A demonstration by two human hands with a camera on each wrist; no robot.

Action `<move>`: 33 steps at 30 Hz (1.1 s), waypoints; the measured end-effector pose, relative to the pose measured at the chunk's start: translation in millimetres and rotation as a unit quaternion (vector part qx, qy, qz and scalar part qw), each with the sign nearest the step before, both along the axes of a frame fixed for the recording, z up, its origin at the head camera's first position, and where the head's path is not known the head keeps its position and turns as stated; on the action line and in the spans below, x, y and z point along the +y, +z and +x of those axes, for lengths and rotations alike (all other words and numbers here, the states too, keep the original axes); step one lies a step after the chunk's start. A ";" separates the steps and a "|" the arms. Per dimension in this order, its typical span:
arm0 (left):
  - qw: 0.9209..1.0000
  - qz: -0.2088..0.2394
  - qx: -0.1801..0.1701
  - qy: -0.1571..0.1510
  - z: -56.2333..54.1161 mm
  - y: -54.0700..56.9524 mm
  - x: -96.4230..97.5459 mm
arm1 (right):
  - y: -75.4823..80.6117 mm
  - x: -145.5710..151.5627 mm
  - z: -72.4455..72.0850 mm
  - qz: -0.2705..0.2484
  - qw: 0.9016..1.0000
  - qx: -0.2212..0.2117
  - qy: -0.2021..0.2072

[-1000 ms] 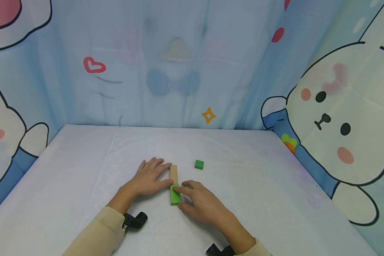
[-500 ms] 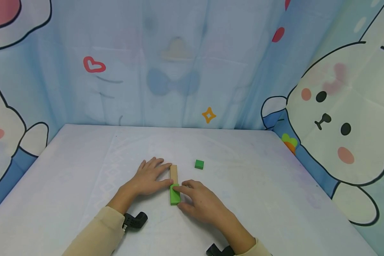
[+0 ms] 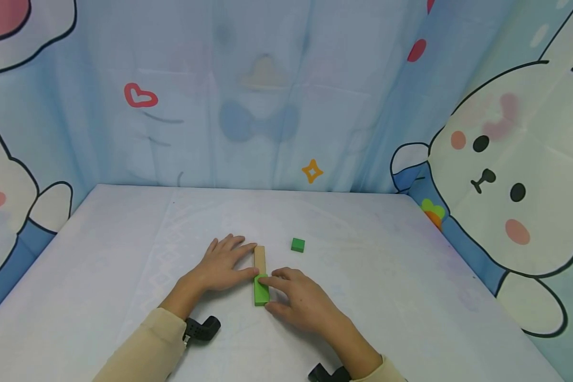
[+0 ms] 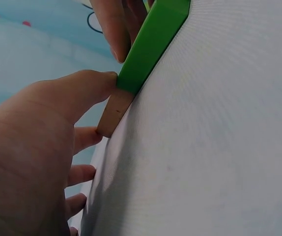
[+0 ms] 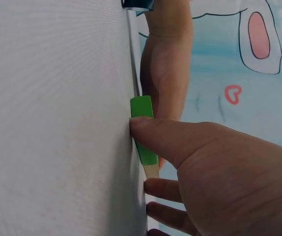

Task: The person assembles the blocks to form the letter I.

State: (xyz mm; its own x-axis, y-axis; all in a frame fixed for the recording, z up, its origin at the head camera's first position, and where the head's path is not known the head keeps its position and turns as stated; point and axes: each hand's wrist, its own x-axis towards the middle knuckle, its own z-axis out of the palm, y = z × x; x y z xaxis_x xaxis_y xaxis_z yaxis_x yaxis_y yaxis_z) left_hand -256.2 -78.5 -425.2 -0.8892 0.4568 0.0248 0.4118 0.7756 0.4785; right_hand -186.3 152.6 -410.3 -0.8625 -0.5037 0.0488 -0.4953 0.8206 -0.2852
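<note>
A natural wooden block and a longer green block lie end to end on the white-covered table. My left hand is spread beside them from the left. Its index fingertip touches the far end of the wooden block, and its thumb tip rests by the seam, clear in the left wrist view. From the right, my right hand holds the green block, index finger across its top and thumb against its side near the close end. The right hand's other fingers are partly hidden in the head view.
A small dark green block lies farther back, right of the row. Black wrist-worn devices sit near both sleeves. A blue cartoon curtain hangs behind the table's back edge.
</note>
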 end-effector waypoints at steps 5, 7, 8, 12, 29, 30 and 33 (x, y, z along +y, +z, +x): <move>1.000 -0.011 0.002 0.006 0.2 0.7 1.4 | -0.1 0.0 -0.1 0.000 1.000 -0.005 -0.004; 1.000 -0.015 0.003 0.007 0.2 0.6 1.8 | -0.4 0.1 0.0 -0.001 1.000 -0.008 -0.004; 1.000 -0.016 0.004 0.007 0.2 0.7 1.9 | -0.1 0.1 0.2 -0.001 1.000 -0.008 -0.004; 1.000 -0.019 0.016 0.006 -0.3 1.1 1.7 | -0.2 0.1 0.3 -0.002 1.000 -0.012 -0.004; 0.999 -0.006 0.051 -0.006 2.6 10.4 1.9 | 0.4 0.3 -0.1 0.003 1.000 -0.018 -0.008; 0.999 -0.005 0.050 -0.007 2.8 11.1 2.0 | 0.6 0.3 -0.2 0.002 1.000 -0.018 -0.008; 0.999 -0.005 0.051 -0.009 3.2 12.6 2.2 | 0.4 0.3 -0.5 -0.001 1.000 -0.018 -0.007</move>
State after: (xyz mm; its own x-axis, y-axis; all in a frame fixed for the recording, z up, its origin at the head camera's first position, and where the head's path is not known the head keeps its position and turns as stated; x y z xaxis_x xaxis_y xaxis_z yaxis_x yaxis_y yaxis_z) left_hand -253.0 -76.4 -412.6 -0.8739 0.4733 0.1111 0.4722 0.7719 0.4256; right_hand -186.8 152.9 -409.9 -0.8703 -0.4922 0.0180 -0.4738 0.8266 -0.3037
